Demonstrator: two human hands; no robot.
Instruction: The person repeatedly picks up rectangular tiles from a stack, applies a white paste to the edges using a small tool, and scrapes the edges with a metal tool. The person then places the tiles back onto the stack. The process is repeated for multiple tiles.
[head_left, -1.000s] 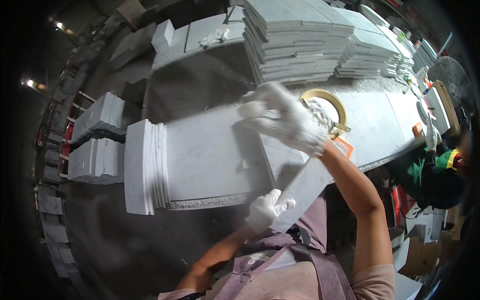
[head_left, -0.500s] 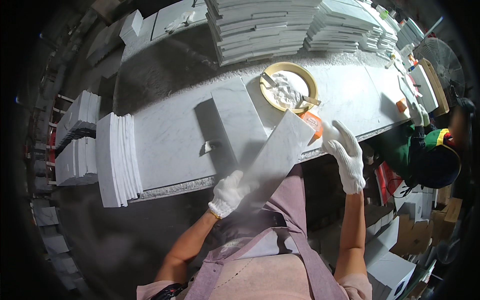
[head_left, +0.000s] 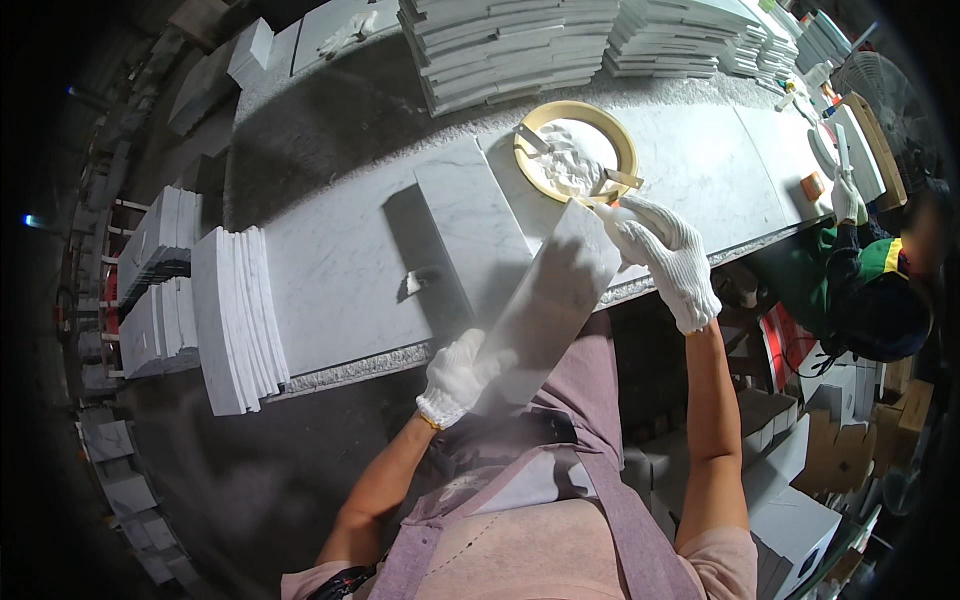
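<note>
I wear white knit gloves on both hands. My left hand [head_left: 455,378] grips the near end of a long, pale grey-veined marble tile [head_left: 555,300], which is tilted over the table's front edge. At that tile's far right corner, my right hand [head_left: 668,262] has its fingers bent against the edge; whether anything small is inside them is hidden. A second marble tile [head_left: 475,225] lies on the table to the left, its near end by the held one. Beyond the far corner sits a round yellow basin [head_left: 527,178] containing white paste [head_left: 575,160] and two putty knives [head_left: 622,180].
Upright tiles [head_left: 235,320] stand at the table's left end, with more on a rack [head_left: 160,330] beyond. Tall tile stacks [head_left: 510,50] line the back. A co-worker [head_left: 875,290] works at the right end near an orange block [head_left: 812,186]. Cartons [head_left: 840,450] fill the lower right.
My right hand has moved left and inward to the tile's far corner, its fingers closing there. The orange packet by that corner is now mostly hidden. My left hand keeps its grip.
</note>
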